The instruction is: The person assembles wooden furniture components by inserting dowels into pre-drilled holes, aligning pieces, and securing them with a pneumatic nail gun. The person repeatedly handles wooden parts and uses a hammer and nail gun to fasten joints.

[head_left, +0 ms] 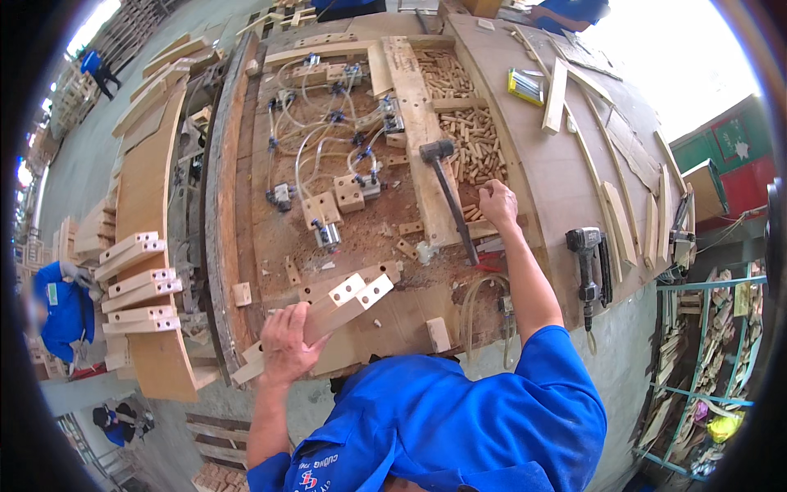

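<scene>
Nearest, the left hand [283,344] clamps a pair of drilled wooden blocks [344,302] at the worktop's [557,189] near edge, seemingly to steady them. Farther right, the right hand [498,201] closes its fingers among loose dowels [475,143], beside the mallet [447,193]. Far right lies a flat yellow-green packet [525,86].

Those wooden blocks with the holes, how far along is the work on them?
Done, it seems: a stack of drilled blocks lies on the curved board at the person's left. In hand: the left hand grips two drilled blocks on the bench, while the right hand reaches into the pile of wooden dowels beside the hammer. Left: no dowels show in the held blocks' holes yet.
</scene>
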